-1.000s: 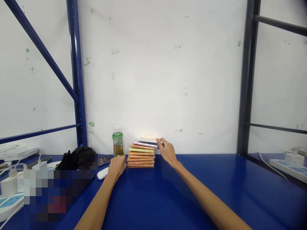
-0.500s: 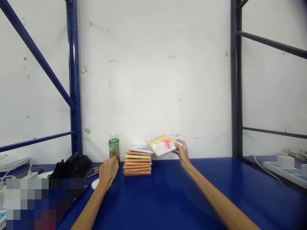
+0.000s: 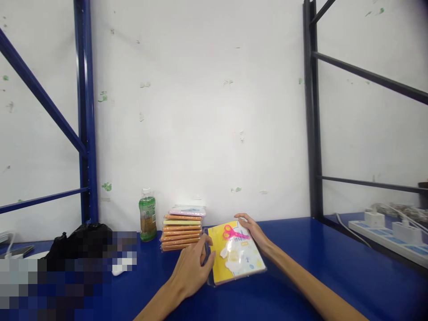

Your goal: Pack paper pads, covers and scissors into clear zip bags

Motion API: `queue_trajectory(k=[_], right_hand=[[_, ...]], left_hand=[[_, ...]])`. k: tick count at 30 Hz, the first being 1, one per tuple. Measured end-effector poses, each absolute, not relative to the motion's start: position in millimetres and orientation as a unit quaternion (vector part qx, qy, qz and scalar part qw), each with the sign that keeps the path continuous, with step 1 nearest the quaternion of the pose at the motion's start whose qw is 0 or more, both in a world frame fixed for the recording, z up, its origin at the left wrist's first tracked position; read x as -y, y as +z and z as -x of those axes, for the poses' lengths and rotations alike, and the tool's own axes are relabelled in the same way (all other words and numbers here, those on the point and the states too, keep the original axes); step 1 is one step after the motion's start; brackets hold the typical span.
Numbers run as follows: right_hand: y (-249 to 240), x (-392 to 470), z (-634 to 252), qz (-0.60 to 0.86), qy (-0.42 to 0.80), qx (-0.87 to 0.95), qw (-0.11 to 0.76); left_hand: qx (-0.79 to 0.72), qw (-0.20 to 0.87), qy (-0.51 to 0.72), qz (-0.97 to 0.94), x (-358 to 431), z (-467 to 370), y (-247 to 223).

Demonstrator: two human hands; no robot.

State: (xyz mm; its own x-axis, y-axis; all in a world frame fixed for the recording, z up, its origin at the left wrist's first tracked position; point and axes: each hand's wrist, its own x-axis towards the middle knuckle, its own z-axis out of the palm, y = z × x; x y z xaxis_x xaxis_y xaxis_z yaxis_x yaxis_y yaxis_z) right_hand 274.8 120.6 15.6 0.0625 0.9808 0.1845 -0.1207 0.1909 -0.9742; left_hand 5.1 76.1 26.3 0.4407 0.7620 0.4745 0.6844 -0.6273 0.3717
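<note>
A yellow and white packet in clear wrapping (image 3: 239, 256), with pink scissors (image 3: 234, 233) showing on its face, is tilted over the blue table. My right hand (image 3: 254, 232) grips its far right edge. At the packet's left edge is my left hand (image 3: 195, 267), its thumb and fingers curled beside the loose clear wrapping; whether they pinch it is hard to tell. Behind my left hand stands a stack of several wrapped packets (image 3: 182, 233), mostly orange-edged, with a pale one (image 3: 187, 211) on top.
A green-labelled bottle (image 3: 147, 216) stands left of the stack. Farther left lie a black plastic bag (image 3: 82, 238) and a white object (image 3: 120, 267). A power strip (image 3: 391, 240) with plugs is at the right. Metal posts rise on both sides before a white wall.
My right hand has brought the packet nearer and lower, turning its face toward the camera. My left hand has moved right from beside the bottle to the packet's left edge. The view has shifted right.
</note>
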Motion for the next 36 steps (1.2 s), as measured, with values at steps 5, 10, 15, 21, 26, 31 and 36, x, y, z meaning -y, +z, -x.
queue_trajectory(k=[5,10,15,21,26,31,36], right_hand=[[6.6,-118.5,-263.1,0.410,0.478,0.512,0.585],[-1.4,-121.7,-260.0,0.422,0.471,0.526,0.568],[-4.3,-132.0,-267.8,0.472,0.437,0.557,0.525],[0.3,-137.5,-288.2,0.545,0.367,0.607,0.446],[11.1,-138.0,-318.2,0.621,0.269,0.622,0.393],[19.9,-134.9,-363.7,0.715,0.148,0.590,0.345],[17.4,-122.0,-387.5,0.778,0.053,0.544,0.311]], left_hand=[[-0.487,0.117,0.295,-0.814,-89.7,-1.0,12.3],[-0.497,0.249,0.262,-0.789,-110.7,1.3,1.7],[-0.495,0.354,0.243,-0.755,-119.2,0.7,-1.9],[-0.499,0.431,0.227,-0.717,-116.5,7.3,7.1],[-0.503,0.457,0.232,-0.696,-117.8,8.6,6.7],[-0.514,0.466,0.231,-0.682,-123.2,5.5,2.4],[-0.509,0.468,0.228,-0.685,-121.8,4.2,0.6]])
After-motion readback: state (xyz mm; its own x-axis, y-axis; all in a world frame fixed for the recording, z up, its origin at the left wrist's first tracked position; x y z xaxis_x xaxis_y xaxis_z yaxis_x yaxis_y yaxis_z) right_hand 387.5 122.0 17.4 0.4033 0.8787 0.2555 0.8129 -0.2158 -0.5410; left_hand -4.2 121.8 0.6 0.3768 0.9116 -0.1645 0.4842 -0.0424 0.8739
